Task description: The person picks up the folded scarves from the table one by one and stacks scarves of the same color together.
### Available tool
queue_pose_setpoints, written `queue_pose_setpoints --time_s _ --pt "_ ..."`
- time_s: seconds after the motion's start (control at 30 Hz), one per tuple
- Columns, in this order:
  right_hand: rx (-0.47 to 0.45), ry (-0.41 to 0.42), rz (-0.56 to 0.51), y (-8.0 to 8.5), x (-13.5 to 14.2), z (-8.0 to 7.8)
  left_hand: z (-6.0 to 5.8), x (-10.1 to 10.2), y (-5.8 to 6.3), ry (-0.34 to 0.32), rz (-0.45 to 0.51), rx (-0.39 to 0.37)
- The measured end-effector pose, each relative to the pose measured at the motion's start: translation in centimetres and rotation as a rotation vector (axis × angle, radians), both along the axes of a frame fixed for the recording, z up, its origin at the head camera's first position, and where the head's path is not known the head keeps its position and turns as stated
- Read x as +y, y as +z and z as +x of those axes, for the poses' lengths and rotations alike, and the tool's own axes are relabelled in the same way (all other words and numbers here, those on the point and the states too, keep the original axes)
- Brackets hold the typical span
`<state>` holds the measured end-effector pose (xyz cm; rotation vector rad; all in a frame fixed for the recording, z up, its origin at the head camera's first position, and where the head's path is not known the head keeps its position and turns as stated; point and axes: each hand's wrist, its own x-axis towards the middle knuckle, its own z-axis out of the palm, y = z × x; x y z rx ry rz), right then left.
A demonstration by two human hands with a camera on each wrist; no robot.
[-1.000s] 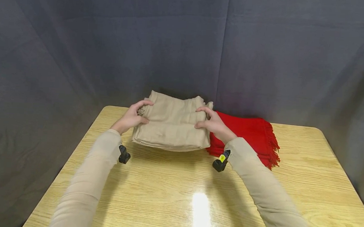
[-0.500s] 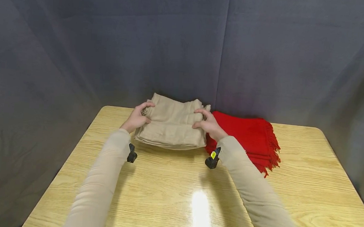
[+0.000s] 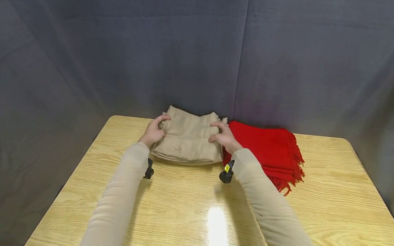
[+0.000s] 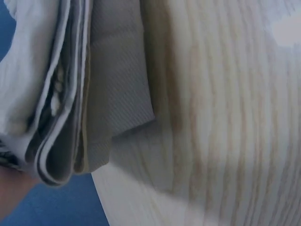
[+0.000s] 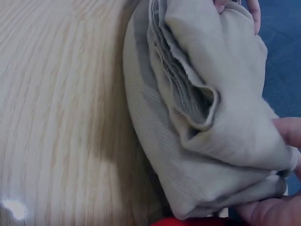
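Observation:
A folded beige scarf (image 3: 189,143) lies low over the back of the wooden table, in several layers. My left hand (image 3: 154,130) grips its left side, thumb and fingers spread over the top layer. On the opposite side my right hand (image 3: 226,138) holds the right edge the same way. Stacked folds of the scarf (image 4: 120,75) and a bit of twisted fringe show in the left wrist view. From the right wrist, the scarf (image 5: 240,127) looks loosely rolled at its front fold, with fingers (image 5: 275,212) at its end. The scarf hides its underside.
A folded red scarf (image 3: 266,145) with fringe lies on the table (image 3: 179,204) right beside the beige one, partly behind my right hand. A dark grey curtain (image 3: 154,50) hangs behind the table's back edge and along both sides.
Both hands have lowered the beige scarf toward the table, and it has shifted slightly right. The hands have come a little closer together. More of the red scarf's front fringe shows.

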<state>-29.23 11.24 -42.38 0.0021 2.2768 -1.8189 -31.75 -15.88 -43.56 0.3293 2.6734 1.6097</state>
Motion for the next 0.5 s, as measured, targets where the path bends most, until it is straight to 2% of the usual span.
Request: queue_pose_setpoints --time_s 0.13,0.23,0.27,0.37,0.47,0.5 --pt "0.02 -0.01 0.045 -1.7 0.1 -0.6 0.1 0.1 -0.4 -0.002 -0.077 -0.015" --pt "0.062 0.008 0.059 -4.8 1.2 -2.8 0.2 0.0 -0.1 -0.019 -0.153 -0.021" --pt "0.057 0.016 0.077 -5.1 1.4 -3.2 0.2 -0.1 0.1 -0.027 -0.176 -0.021" --pt "0.035 0.009 0.121 -4.8 1.7 -3.3 0.3 -0.4 0.5 -0.051 -0.231 -0.007" --pt "-0.028 0.001 0.195 -1.2 1.0 -1.2 0.4 -0.6 0.7 -0.052 -0.265 0.007" --pt "-0.037 -0.003 0.205 -0.5 0.9 -0.8 0.4 -0.6 0.8 -0.049 -0.276 0.014"
